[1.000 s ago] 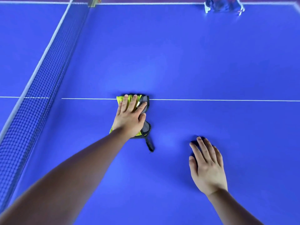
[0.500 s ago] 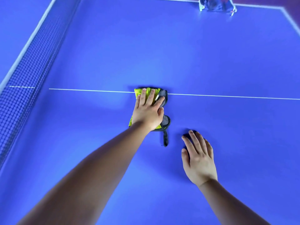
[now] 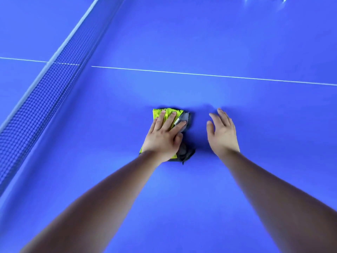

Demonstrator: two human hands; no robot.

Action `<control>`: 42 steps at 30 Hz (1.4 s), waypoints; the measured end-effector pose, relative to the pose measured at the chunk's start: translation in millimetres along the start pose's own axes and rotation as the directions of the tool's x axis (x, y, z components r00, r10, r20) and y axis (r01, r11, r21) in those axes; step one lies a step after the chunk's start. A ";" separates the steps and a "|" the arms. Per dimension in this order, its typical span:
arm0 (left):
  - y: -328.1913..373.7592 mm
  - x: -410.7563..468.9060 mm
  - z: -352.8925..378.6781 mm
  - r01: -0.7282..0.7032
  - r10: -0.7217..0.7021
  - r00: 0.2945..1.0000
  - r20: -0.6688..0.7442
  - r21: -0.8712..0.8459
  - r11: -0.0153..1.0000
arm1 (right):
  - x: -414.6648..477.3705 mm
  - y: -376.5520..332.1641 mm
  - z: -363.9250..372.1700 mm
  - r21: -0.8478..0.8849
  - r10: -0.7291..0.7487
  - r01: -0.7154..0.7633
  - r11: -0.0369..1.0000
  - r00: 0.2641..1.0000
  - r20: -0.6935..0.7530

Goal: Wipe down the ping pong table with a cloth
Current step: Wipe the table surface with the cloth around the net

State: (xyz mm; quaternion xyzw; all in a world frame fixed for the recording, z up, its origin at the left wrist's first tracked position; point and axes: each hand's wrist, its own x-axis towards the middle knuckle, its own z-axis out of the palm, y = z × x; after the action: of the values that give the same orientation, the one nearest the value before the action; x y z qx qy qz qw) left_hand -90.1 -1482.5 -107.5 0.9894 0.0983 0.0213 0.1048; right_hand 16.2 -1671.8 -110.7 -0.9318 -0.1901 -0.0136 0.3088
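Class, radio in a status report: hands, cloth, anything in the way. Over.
Left hand flat, pressing cloth on table. Right hand open, holds nothing, right of cloth. Net off left, apart from cloth.

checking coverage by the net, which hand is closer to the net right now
Left. The left hand presses flat on the cloth, on the side toward the net; the right hand, open and empty, is on the cloth's far side, farther from the net.

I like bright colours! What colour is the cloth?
The cloth is yellow-green and grey; head view.
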 end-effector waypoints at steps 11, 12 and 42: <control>33.0 -154.8 -4.2 -0.009 0.005 0.998 0.062 0.057 0.998 | -110.7 11.7 -20.8 -0.091 -0.247 0.244 0.965 0.969 -0.017; 32.9 -166.4 -3.8 -0.014 0.011 0.998 0.062 0.057 0.998 | -121.5 12.2 -22.8 -0.101 -0.253 0.250 0.963 0.967 -0.017; 127.2 -409.2 7.5 -0.138 0.127 0.986 0.106 0.095 0.986 | -339.1 43.3 -107.3 -0.246 -0.090 0.048 0.968 0.982 -0.163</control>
State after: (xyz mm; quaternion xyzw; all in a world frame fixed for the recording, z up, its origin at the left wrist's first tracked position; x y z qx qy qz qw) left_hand -466.4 -1687.4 -96.7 0.9976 0.0278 -0.0262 0.0572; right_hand -272.6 -1883.3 -97.0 -0.9505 -0.1920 -0.1282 0.2081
